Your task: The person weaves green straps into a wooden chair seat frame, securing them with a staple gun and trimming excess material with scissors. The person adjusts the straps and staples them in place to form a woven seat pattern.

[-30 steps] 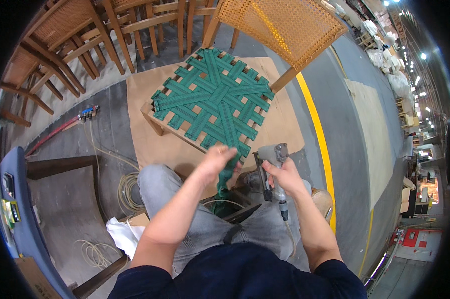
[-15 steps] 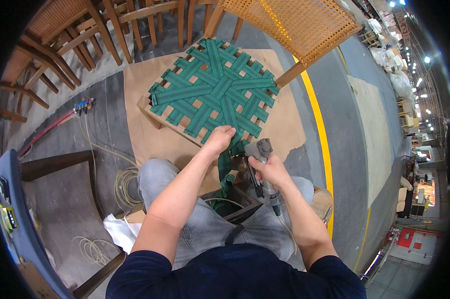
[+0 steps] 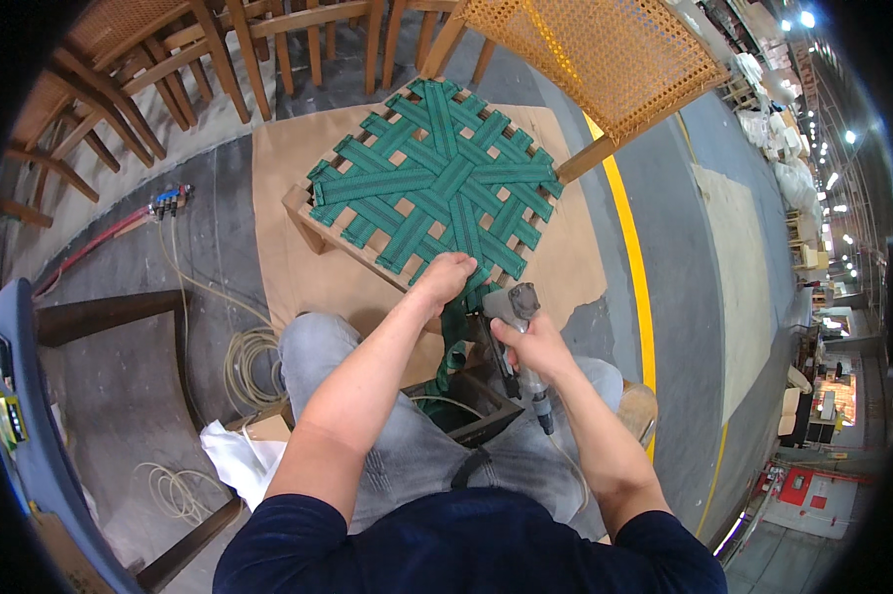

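Note:
Green webbing (image 3: 454, 176) is woven across the seat of a wooden chair (image 3: 320, 238), with diagonal strips crossing at the middle. My left hand (image 3: 444, 277) is closed at the seat's near edge, its fingers pinching the webbing strap. That strap's loose length (image 3: 454, 337) hangs down between my knees. In my right hand (image 3: 537, 345) is a grey pneumatic staple gun (image 3: 514, 303), gripped by its handle. Its nose is close to the strap at the near corner of the seat; whether it touches cannot be seen. An air hose leaves the bottom of the handle.
The chair's cane back (image 3: 600, 64) rises at the far right. Brown cardboard (image 3: 278, 148) lies under the chair. Several wooden chairs (image 3: 209, 59) stand at the far left. A dark box (image 3: 486, 421) sits between my legs, and a coiled hose (image 3: 253, 366) lies beside my left knee.
The view has shifted slightly, so the chair sits a little farther right and lower. Both hands keep nearly the same place and grip.

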Demonstrator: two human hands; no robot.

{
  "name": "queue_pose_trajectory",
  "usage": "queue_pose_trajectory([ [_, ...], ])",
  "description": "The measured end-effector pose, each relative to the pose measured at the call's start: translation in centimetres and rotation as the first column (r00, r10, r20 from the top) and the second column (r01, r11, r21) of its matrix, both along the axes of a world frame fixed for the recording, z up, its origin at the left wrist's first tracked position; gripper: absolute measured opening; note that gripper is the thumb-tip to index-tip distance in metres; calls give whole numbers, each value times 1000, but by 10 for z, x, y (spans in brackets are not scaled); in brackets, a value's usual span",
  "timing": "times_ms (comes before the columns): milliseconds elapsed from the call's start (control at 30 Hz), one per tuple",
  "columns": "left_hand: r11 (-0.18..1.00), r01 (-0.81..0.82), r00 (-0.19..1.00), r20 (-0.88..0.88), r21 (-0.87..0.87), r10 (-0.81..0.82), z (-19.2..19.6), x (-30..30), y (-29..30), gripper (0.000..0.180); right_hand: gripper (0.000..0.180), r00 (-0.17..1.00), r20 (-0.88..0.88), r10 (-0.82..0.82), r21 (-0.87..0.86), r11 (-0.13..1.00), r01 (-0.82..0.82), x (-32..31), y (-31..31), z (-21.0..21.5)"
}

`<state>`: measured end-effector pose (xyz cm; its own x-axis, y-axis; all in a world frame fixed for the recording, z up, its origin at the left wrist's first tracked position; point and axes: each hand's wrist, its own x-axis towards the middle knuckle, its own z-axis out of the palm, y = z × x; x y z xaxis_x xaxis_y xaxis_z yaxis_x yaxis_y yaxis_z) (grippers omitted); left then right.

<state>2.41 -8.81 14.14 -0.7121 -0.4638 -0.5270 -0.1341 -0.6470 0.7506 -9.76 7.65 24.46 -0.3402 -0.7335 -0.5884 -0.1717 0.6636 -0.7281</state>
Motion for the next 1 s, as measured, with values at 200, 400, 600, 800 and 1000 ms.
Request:
queue_pose_trajectory([
  [200, 996, -18, 1000, 5, 92, 18, 10, 0, 0, 32, 28, 996, 73, -56, 63, 997, 51, 3, 3, 14],
  [400, 999, 33, 999, 9, -29, -33, 35, 19, 18, 38, 39, 916, 70, -395, -206, 893, 400, -59, 102, 97],
  [600, 986, 159, 987, 8, 59, -159, 49, 22, 52, 30, 41, 590, -46, -806, -261, 580, 772, -144, 268, 134],
  [800, 987, 153, 986, 61, 44, -156, 47, 26, 67, 21, 34, 304, 269, -914, -70, 297, 952, -152, 354, 44],
  [1000, 992, 122, 974, 189, 43, -128, 49, 39, 83, 23, 36, 273, 507, -818, 87, 364, 928, -187, 376, -32],
])
